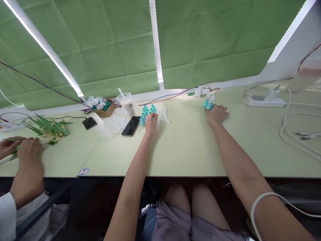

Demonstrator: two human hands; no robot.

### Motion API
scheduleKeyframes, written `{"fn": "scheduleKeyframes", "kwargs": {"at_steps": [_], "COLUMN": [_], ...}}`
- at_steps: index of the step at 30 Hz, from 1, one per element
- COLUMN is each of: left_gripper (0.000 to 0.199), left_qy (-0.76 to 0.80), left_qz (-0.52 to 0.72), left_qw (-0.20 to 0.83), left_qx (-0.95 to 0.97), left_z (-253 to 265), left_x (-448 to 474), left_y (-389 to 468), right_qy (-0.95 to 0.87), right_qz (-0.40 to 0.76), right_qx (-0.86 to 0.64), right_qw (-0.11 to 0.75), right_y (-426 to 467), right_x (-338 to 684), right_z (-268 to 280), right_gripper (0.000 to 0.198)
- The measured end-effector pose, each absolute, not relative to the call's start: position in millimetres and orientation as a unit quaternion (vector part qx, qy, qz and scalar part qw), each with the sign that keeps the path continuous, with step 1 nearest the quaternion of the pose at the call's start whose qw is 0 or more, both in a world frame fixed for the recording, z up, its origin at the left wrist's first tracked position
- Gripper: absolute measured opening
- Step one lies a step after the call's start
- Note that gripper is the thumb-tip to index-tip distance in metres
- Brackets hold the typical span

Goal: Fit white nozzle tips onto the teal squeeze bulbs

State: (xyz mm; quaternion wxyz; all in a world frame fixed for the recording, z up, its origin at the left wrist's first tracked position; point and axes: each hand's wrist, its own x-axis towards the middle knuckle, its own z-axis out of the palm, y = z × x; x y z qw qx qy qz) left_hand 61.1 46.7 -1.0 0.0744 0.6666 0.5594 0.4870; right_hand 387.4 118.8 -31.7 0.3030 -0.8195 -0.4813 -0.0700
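Several small teal vase-shaped pieces (pixel 142 121) stand in a cluster on the table. My left hand (pixel 150 125) reaches into the near right side of that cluster, fingers closed round one of the teal vases, which is mostly hidden by them. White plastic pieces (pixel 166 116) on thin stems lie just right of this hand. Farther right, two teal vases (pixel 209 106) with white flame-shaped tops stand side by side. My right hand (pixel 217 114) has its fingers curled against the nearer one, and the fingertips are partly hidden.
A phone (pixel 131 126), a crumpled plastic bag (pixel 114 123), a drink cup (pixel 127 103) and a cardboard box (pixel 105 111) are left. Another person's hands (pixel 29 147) work near green artificial stems (pixel 51 129). A power strip (pixel 265 102) with white cables lies right; one cable crosses my right arm.
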Motion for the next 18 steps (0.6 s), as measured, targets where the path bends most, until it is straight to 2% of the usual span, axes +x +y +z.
{"fn": "scheduleKeyframes", "kwargs": {"at_steps": [5, 9, 11, 13, 15, 18], "left_gripper": [0.019, 0.019, 0.019, 0.018, 0.017, 0.017], "left_qy": [0.561, 0.558, 0.557, 0.557, 0.557, 0.558], "left_qz": [0.484, 0.486, 0.488, 0.49, 0.49, 0.489], "left_qw": [0.076, 0.076, 0.078, 0.079, 0.076, 0.071], "left_qx": [0.668, 0.668, 0.668, 0.666, 0.666, 0.667], "left_z": [-2, 0, 1, 1, 1, 2], "left_x": [60, 60, 61, 62, 62, 61], "left_y": [48, 46, 46, 45, 45, 45], "right_qy": [-0.458, -0.414, -0.441, -0.537, -0.675, -0.797], "right_qz": [-0.041, -0.05, -0.09, -0.096, -0.03, 0.072], "right_qx": [-0.822, -0.803, -0.754, -0.671, -0.569, -0.464], "right_qw": [0.337, 0.426, 0.479, 0.501, 0.469, 0.379], "right_y": [119, 114, 108, 101, 93, 76], "right_x": [387, 386, 380, 365, 341, 294], "right_z": [-34, -20, -7, 5, 14, 15], "right_gripper": [0.047, 0.062, 0.057, 0.042, 0.029, 0.028]}}
